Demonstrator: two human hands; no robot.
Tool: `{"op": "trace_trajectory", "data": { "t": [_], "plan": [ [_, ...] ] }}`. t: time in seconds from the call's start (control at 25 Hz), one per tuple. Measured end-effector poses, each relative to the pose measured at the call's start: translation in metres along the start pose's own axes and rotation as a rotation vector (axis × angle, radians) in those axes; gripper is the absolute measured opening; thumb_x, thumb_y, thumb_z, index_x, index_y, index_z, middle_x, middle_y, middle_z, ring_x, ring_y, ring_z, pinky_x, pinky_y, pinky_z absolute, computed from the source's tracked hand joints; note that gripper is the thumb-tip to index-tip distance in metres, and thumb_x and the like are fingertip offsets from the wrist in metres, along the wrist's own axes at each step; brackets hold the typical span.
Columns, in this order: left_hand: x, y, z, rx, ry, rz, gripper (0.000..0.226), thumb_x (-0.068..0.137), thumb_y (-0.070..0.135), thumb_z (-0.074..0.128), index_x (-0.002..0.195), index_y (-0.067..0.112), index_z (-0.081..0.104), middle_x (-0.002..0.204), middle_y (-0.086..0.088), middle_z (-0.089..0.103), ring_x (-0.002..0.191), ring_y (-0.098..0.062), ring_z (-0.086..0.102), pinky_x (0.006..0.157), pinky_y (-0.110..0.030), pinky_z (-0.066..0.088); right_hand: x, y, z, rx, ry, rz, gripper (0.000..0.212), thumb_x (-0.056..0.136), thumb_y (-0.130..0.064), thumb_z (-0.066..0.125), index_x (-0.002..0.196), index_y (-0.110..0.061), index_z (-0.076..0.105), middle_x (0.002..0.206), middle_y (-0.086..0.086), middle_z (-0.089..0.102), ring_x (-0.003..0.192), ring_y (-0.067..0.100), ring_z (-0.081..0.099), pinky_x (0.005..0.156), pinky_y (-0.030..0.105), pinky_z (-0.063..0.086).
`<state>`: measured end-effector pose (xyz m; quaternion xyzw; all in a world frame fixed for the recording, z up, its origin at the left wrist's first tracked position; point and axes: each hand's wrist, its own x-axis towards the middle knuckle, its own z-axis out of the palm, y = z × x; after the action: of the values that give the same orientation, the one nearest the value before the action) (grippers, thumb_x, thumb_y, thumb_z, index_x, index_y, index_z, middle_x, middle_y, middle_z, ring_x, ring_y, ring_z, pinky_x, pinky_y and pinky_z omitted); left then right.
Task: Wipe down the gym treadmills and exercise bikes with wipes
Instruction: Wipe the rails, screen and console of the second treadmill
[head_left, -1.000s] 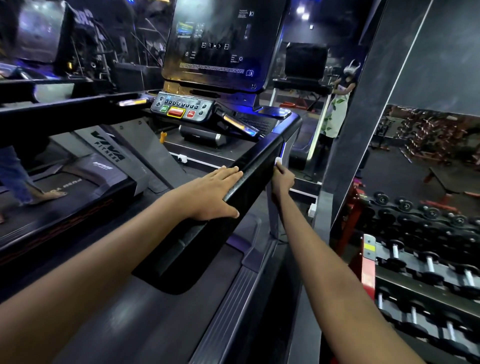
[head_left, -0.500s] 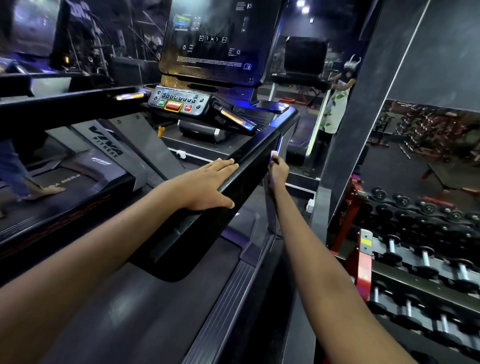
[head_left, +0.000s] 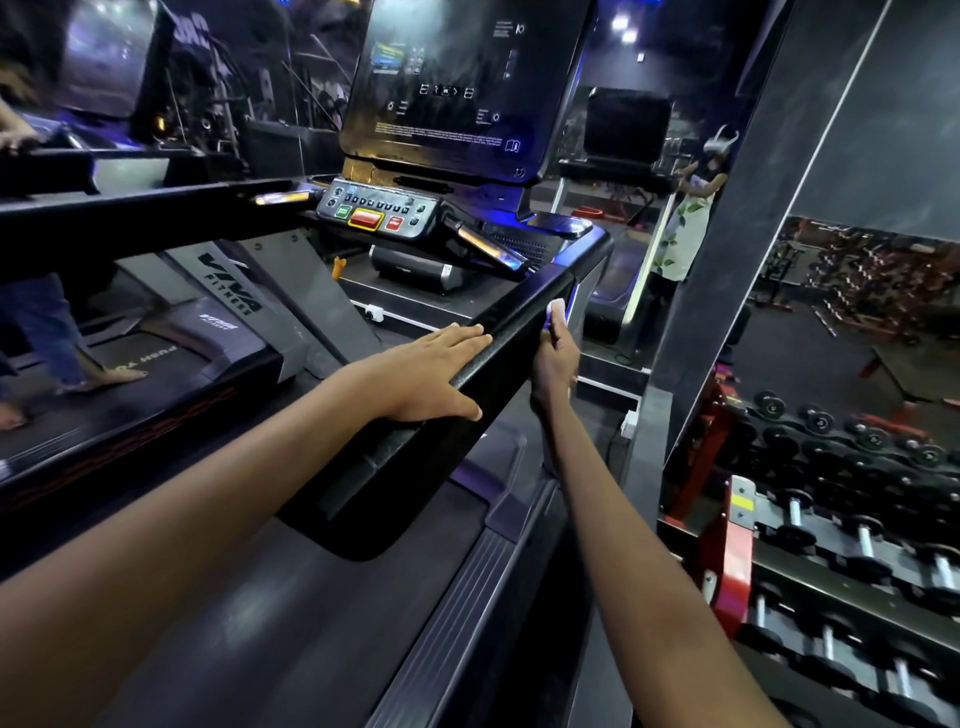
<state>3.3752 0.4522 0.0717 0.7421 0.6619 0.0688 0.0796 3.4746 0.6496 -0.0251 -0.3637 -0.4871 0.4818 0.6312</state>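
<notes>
Textured black handrail (head_left: 498, 343): left hand (head_left: 426, 374) flat on top, fingers straight; right hand (head_left: 556, 358) pinches white wipe (head_left: 557, 307).

Pretty tight around the handrail (head_left: 498, 332): control console (head_left: 382, 213) blocks its far end, dumbbell rack (head_left: 852, 525) crowds the right side, but there's open room over the belt (head_left: 322, 613) to its left.

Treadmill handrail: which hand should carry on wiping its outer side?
Right. The right hand already pinches the wipe against the handrail's outer face; the left hand lies flat on top, holding nothing.
</notes>
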Motion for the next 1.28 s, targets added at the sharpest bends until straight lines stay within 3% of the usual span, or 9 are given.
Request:
{"op": "trace_trajectory", "data": {
  "t": [0.16, 0.32, 0.44, 0.6, 0.72, 0.92, 1.04, 1.2, 1.28],
  "plan": [
    [-0.001, 0.001, 0.0, -0.01, 0.004, 0.003, 0.085, 0.089, 0.036, 0.06, 0.152, 0.024, 0.003, 0.159, 0.012, -0.004, 0.145, -0.007, -0.003, 0.117, -0.029, 0.006, -0.02, 0.02, -0.009, 0.117, -0.022, 0.007, 0.036, 0.096, 0.0, 0.044, 0.131, 0.001, 0.049, 0.135, 0.003, 0.05, 0.124, 0.009, 0.046, 0.108, 0.024, 0.034],
    [-0.002, 0.002, -0.001, -0.016, 0.0, 0.005, 0.085, 0.09, 0.035, 0.059, 0.152, 0.023, 0.003, 0.159, 0.012, -0.004, 0.145, -0.008, -0.003, 0.115, -0.027, 0.006, 0.014, 0.001, -0.005, 0.117, -0.103, 0.171, 0.023, 0.094, -0.027, 0.049, 0.101, -0.012, 0.065, 0.095, 0.0, 0.055, 0.09, 0.014, 0.05, 0.089, 0.035, 0.04],
    [-0.001, 0.002, -0.001, -0.02, 0.005, 0.002, 0.085, 0.089, 0.035, 0.06, 0.152, 0.022, 0.004, 0.159, 0.011, -0.003, 0.145, -0.009, -0.001, 0.115, -0.026, 0.005, -0.028, 0.006, -0.004, 0.077, -0.137, 0.066, 0.037, 0.096, -0.019, 0.046, 0.131, -0.01, 0.053, 0.13, -0.007, 0.049, 0.122, 0.006, 0.045, 0.106, 0.022, 0.034],
    [-0.001, 0.003, 0.0, -0.036, 0.014, -0.003, 0.085, 0.089, 0.033, 0.061, 0.152, 0.022, 0.005, 0.159, 0.01, -0.001, 0.146, -0.01, 0.0, 0.115, -0.026, 0.006, -0.039, 0.02, -0.016, 0.028, -0.167, -0.055, 0.037, 0.1, -0.005, 0.038, 0.136, 0.004, 0.042, 0.143, 0.005, 0.04, 0.127, 0.007, 0.04, 0.106, 0.019, 0.032],
    [-0.002, 0.001, 0.0, -0.049, 0.022, 0.001, 0.084, 0.089, 0.032, 0.061, 0.152, 0.022, 0.007, 0.159, 0.01, 0.0, 0.146, -0.01, 0.001, 0.115, -0.026, 0.007, -0.011, -0.006, -0.001, 0.047, -0.042, 0.161, 0.035, 0.1, -0.02, 0.041, 0.126, 0.001, 0.053, 0.135, 0.013, 0.052, 0.12, 0.015, 0.052, 0.093, 0.022, 0.038],
    [-0.001, -0.002, 0.002, -0.081, 0.033, -0.002, 0.083, 0.088, 0.033, 0.062, 0.152, 0.023, 0.009, 0.159, 0.011, 0.002, 0.145, -0.008, 0.002, 0.117, -0.029, 0.009, -0.08, 0.014, -0.012, 0.081, -0.176, -0.12, 0.04, 0.099, -0.002, 0.037, 0.139, 0.001, 0.036, 0.138, -0.008, 0.036, 0.13, 0.0, 0.034, 0.108, 0.016, 0.028],
    [-0.001, -0.001, 0.001, -0.11, 0.052, -0.004, 0.081, 0.088, 0.032, 0.062, 0.152, 0.022, 0.014, 0.159, 0.009, 0.006, 0.145, -0.009, 0.007, 0.116, -0.029, 0.011, -0.067, 0.012, -0.011, 0.039, -0.189, -0.095, 0.038, 0.1, -0.004, 0.036, 0.137, 0.004, 0.039, 0.143, 0.001, 0.039, 0.132, 0.008, 0.036, 0.11, 0.022, 0.03],
    [-0.006, 0.0, 0.0, -0.135, 0.112, 0.009, 0.075, 0.088, 0.031, 0.063, 0.15, 0.018, 0.023, 0.158, 0.003, 0.015, 0.144, -0.012, 0.016, 0.112, -0.023, 0.011, -0.055, -0.013, 0.004, -0.01, -0.104, -0.022, 0.028, 0.092, -0.017, 0.039, 0.099, -0.023, 0.065, 0.094, -0.009, 0.058, 0.087, 0.007, 0.052, 0.088, 0.03, 0.039],
    [-0.008, 0.0, 0.0, -0.137, 0.13, 0.014, 0.073, 0.087, 0.032, 0.064, 0.149, 0.017, 0.027, 0.157, 0.0, 0.019, 0.143, -0.012, 0.017, 0.112, -0.023, 0.011, -0.083, -0.004, 0.003, -0.064, -0.086, -0.083, 0.037, 0.095, -0.001, 0.04, 0.126, -0.009, 0.058, 0.119, -0.01, 0.054, 0.111, 0.003, 0.05, 0.1, 0.017, 0.035]
  ]
}}
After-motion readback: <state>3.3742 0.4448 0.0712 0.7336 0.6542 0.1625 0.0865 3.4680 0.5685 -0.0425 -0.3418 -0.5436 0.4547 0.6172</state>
